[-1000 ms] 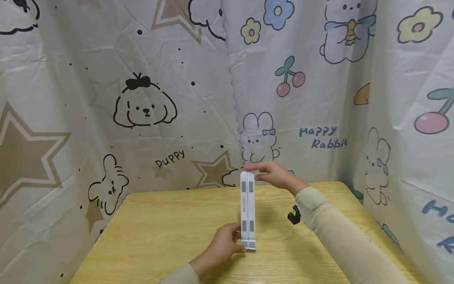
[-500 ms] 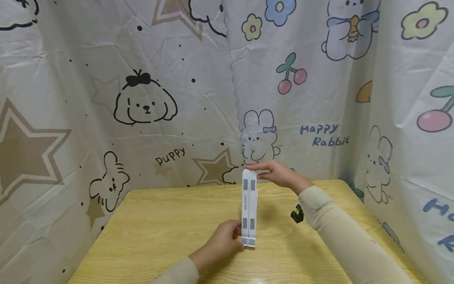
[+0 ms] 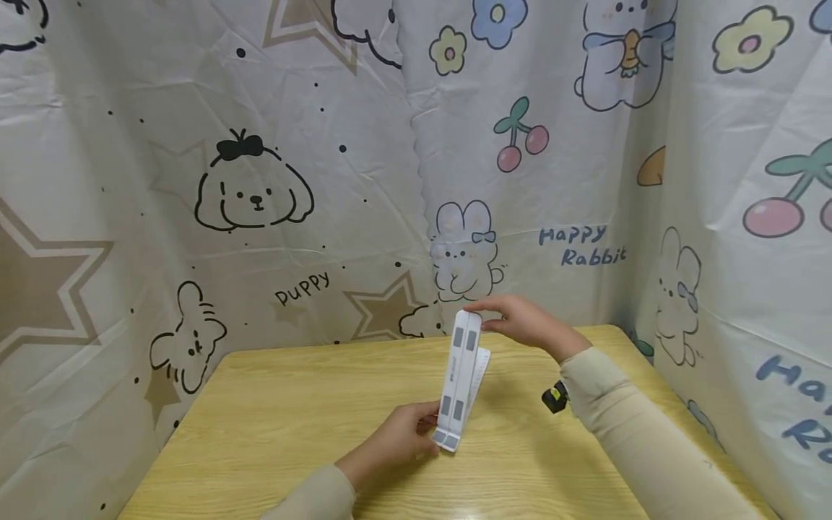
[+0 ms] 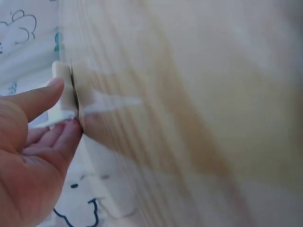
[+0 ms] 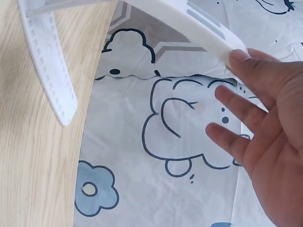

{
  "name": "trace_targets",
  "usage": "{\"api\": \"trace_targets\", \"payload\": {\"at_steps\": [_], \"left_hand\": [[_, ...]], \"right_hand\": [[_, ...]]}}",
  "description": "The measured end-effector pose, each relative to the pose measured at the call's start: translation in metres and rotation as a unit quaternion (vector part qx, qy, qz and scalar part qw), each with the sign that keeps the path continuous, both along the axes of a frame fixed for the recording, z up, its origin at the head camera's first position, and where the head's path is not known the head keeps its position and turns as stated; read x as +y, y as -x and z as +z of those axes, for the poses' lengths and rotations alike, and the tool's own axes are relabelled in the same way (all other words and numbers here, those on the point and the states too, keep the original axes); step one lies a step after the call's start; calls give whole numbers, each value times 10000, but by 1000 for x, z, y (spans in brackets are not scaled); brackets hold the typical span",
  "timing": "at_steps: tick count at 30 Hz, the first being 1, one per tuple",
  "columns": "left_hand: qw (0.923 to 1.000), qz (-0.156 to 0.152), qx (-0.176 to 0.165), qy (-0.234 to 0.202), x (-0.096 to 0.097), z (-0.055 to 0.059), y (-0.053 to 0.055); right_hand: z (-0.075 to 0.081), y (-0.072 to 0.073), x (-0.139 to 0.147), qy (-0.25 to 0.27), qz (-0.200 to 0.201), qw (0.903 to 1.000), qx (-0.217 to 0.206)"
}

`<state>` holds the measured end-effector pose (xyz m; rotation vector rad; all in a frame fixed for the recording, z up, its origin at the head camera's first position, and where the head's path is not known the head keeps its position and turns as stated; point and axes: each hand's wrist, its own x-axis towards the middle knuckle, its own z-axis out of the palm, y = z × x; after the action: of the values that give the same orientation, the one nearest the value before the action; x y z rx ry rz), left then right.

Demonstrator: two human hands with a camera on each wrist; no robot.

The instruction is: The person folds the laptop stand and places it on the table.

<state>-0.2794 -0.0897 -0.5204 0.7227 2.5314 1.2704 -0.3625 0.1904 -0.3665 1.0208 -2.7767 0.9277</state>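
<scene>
A white folding laptop stand [image 3: 460,372] with grey pads stands tilted over the table, its top leaning right. Behind it, a hole-lined leg [image 3: 479,372] sticks out at an angle. My left hand [image 3: 401,435] grips the lower end; in the left wrist view, thumb and fingers lie on either side of the white end piece [image 4: 65,101]. At the top end, my right hand [image 3: 528,323] pinches the stand between thumb and index finger. The right wrist view shows the other fingers [image 5: 229,139] spread away from it, and the leg [image 5: 47,71] swung out beside the long bar [image 5: 189,28].
The wood-grain table [image 3: 292,404] runs back to a curtain [image 3: 364,217] printed with cartoon puppies, rabbits and stars. A small black device [image 3: 555,397] shows beside the right sleeve [image 3: 624,397].
The stand has gone from upright to leaning right, and its rear leg has swung out into sight. The right hand has shifted slightly right with the top; the left hand keeps the bottom end.
</scene>
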Motion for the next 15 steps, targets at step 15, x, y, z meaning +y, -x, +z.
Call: {"api": "trace_targets", "payload": {"at_steps": [15], "left_hand": [[9973,526,517,18,18,3,-15]], "right_hand": [[-10,2,-4,221,516,9980,-305]]}}
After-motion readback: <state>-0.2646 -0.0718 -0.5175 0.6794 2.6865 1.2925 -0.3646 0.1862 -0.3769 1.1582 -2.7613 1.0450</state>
